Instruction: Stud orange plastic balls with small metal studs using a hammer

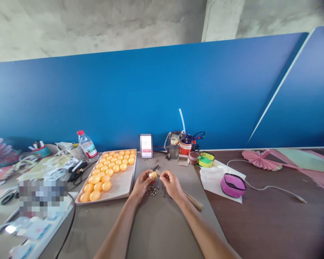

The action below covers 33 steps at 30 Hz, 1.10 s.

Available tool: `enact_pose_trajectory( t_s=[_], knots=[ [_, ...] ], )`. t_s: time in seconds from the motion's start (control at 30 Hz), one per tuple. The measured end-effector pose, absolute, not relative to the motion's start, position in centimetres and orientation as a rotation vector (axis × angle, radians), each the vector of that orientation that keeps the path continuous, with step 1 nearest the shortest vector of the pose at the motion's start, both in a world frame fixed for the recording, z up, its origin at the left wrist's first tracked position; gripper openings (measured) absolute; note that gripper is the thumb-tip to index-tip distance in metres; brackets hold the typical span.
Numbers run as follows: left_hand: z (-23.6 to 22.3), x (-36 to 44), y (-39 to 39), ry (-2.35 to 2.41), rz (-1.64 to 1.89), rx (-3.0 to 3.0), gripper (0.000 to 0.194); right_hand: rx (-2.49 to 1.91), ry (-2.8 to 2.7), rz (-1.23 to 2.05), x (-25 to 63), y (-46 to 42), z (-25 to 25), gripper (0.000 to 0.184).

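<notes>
My left hand [142, 183] is closed around a small yellow-orange ball [153, 175], held over the grey mat [156, 223]. My right hand [170, 182] sits just right of it with fingers pinched near the ball; what it pinches is too small to make out. A pile of small dark beads [152, 191] lies on the mat under the hands. Thin wooden sticks [194, 202] lie beside my right wrist. A tray [124, 187] of several yellow-orange balls [108, 172] stands to the left.
A water bottle [87, 145], cups and jars [185, 146], a green dish [206, 159] and a pink pouch [233, 185] on white paper stand about. A white cable [270, 187], pink paper fans [260, 160] at right, scissors [8, 197] and clutter at left. A blue wall rises behind.
</notes>
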<state>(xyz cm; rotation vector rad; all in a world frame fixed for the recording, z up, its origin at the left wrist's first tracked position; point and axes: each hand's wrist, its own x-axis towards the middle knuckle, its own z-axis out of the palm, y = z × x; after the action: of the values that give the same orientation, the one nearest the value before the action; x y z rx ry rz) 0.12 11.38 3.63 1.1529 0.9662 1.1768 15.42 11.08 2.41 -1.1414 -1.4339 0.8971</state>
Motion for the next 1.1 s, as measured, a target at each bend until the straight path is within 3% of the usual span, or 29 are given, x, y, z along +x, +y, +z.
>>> enact_pose_trajectory(
  t_s=[0.23, 0.7, 1.1],
  knots=[
    [4.0, 0.3, 11.2, 0.977, 1.141, 1.223, 0.045, -0.943, -1.165, 1.269, 15.2, 10.8, 3.4, 0.017],
    [3.8, 0.3, 11.2, 0.953, 1.129, 1.233, 0.042, -0.816, -0.943, 1.330, 15.3, 11.2, 2.6, 0.019],
    [4.2, 0.4, 11.1, 0.982, 1.127, 1.251, 0.041, -1.017, -1.185, 1.262, 15.1, 11.2, 2.7, 0.017]
  ],
)
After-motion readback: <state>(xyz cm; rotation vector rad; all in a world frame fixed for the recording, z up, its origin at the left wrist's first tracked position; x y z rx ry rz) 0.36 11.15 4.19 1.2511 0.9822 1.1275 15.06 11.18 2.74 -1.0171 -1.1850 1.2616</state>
